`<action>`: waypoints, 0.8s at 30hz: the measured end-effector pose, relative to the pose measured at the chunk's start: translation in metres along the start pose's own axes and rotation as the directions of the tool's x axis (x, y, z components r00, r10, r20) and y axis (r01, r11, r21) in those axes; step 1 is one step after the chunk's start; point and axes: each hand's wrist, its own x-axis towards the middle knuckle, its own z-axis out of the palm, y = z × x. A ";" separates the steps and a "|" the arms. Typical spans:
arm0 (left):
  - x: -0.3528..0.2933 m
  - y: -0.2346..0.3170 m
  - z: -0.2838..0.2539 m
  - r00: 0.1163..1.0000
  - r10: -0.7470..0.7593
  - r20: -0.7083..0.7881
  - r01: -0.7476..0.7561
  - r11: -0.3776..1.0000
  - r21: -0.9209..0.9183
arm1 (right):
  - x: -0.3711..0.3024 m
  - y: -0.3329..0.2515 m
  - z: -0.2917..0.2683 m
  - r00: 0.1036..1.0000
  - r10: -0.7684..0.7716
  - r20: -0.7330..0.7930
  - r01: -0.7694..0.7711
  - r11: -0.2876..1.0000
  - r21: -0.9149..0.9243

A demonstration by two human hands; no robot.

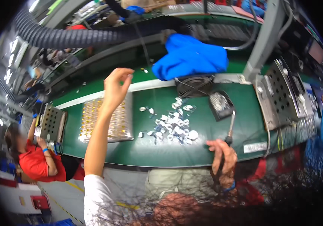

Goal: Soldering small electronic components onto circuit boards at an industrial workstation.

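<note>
My left hand (117,88) is raised over the metal rail (142,86) at the far side of the bench, thumb and forefinger slightly apart with nothing visible between them. Just past its fingertips a small white-and-yellow part (144,70) is over the green surface beyond the rail. Below the left forearm lies a clear tray (125,137) with rows of yellowish parts. In my right hand (224,158), at the bench's near edge, is a soldering iron (230,130), its metal shaft pointing away. Between the hands is a loose pile of small white round parts with dark leads (174,126).
A black box (221,106) of shiny material stands near the iron. Behind it are a black fan (194,86) and a blue cloth (191,58). A perforated metal case (282,94) stands right; a grey post (263,41) rises behind. A person in red (37,162) works at left.
</note>
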 end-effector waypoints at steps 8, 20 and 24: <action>-0.101 0.124 0.050 0.956 0.227 0.184 -0.134 0.900 -0.414 | 0.008 -0.008 0.025 0.999 0.027 0.044 -0.030 0.997 0.068; -0.121 0.119 0.068 0.916 0.318 0.243 -0.196 0.886 -0.419 | 0.016 -0.012 0.033 0.983 -0.135 0.121 0.138 0.990 -0.017; -0.125 0.111 0.066 0.878 0.387 0.281 -0.236 0.862 -0.449 | 0.012 -0.014 0.033 0.964 -0.107 0.245 0.151 0.975 -0.166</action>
